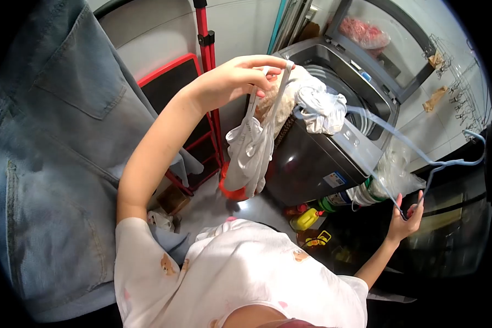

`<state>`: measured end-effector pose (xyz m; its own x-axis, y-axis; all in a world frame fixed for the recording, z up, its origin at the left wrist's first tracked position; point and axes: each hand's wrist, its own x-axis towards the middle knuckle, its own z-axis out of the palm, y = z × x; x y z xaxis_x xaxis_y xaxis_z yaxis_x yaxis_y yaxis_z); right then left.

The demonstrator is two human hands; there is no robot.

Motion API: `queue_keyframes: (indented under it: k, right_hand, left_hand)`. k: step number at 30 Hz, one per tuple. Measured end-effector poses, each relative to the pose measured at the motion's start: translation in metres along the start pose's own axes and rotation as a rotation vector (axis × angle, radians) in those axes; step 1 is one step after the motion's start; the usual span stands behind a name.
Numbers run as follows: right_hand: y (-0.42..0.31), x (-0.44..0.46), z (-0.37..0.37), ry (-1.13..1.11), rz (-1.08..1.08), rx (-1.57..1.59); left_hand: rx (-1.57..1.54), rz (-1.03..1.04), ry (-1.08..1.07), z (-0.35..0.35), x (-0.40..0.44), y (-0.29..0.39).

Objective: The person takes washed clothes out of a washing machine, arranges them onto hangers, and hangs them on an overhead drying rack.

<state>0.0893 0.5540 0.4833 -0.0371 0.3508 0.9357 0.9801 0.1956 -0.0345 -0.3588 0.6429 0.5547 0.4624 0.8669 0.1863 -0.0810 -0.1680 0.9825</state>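
Note:
My left hand point(240, 79) is raised in front of the washing machine, its fingers closed on the straps of a white camisole point(249, 156). The camisole hangs down loosely, partly folded on itself. On the right, my right hand point(407, 218) grips one end of a light blue clothes hanger point(396, 134) between thumb and fingers. The hanger's hook points to the right and its other end reaches towards the machine. A bunched white garment point(321, 106) lies on the near edge of the open washing machine point(311, 164), beside a cream fluffy cloth point(281, 104).
Large denim garments point(65, 164) hang close on the left. Behind my left arm stands a red folding frame point(205, 44). The washer lid point(391, 41) is up. A yellow bottle point(306, 219) stands on the floor, and a rack with clips point(462, 98) hangs at the right wall.

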Motion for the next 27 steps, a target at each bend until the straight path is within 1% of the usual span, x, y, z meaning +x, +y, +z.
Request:
queue_keyframes:
  k: [1, 2, 4, 6, 8, 12, 13, 15, 16, 18, 19, 22, 23, 26, 27]
  right_hand:
    - [-0.006, 0.001, -0.003, -0.016, -0.097, -0.025]
    - [-0.009, -0.001, -0.002, -0.028, -0.128, -0.060]
    - [-0.011, -0.003, 0.004, 0.017, -0.175, -0.079]
    - [-0.012, -0.004, 0.012, 0.055, -0.143, -0.077]
    - [-0.019, -0.003, 0.018, 0.060, -0.072, -0.043]
    - [-0.025, 0.002, 0.029, 0.061, -0.084, 0.016]
    - [-0.026, 0.002, 0.031, 0.068, -0.083, 0.015]
    - [-0.027, 0.001, 0.034, 0.077, -0.073, 0.006]
    - [-0.029, 0.000, 0.036, 0.056, -0.011, 0.057]
    - [-0.032, -0.003, 0.041, 0.013, 0.114, 0.159]
    - [-0.034, -0.004, 0.043, -0.013, 0.125, 0.179]
    - [-0.039, -0.002, 0.051, -0.061, 0.136, 0.224]
    - [-0.040, -0.001, 0.055, -0.064, 0.126, 0.233]
    - [-0.041, 0.004, 0.062, -0.076, 0.129, 0.231]
    - [-0.039, 0.004, 0.065, -0.076, 0.134, 0.229]
  left_hand:
    - [-0.059, -0.011, -0.029, 0.002, 0.001, -0.001]
    - [-0.117, -0.021, -0.058, 0.004, 0.002, -0.001]
    - [-0.122, -0.081, -0.105, 0.006, 0.001, 0.004]
    - [-0.180, -0.116, -0.122, 0.011, 0.002, 0.005]
    - [-0.230, -0.103, -0.105, 0.020, 0.003, 0.003]
    - [-0.387, -0.048, -0.144, 0.016, 0.005, 0.002]
    - [-0.406, -0.046, -0.169, 0.014, 0.005, 0.001]
    - [-0.403, -0.033, -0.145, 0.014, 0.004, 0.001]
    - [-0.401, -0.026, -0.132, 0.015, 0.003, 0.001]
    - [-0.177, 0.005, -0.023, 0.020, 0.000, 0.001]
    - [-0.064, 0.020, 0.029, 0.021, -0.002, 0.001]
    - [0.132, -0.004, -0.003, 0.021, -0.003, 0.005]
    - [0.048, -0.021, 0.015, 0.024, -0.005, 0.013]
    - [0.193, -0.015, -0.019, 0.017, -0.007, 0.012]
    - [0.191, -0.008, -0.041, 0.015, -0.008, 0.010]
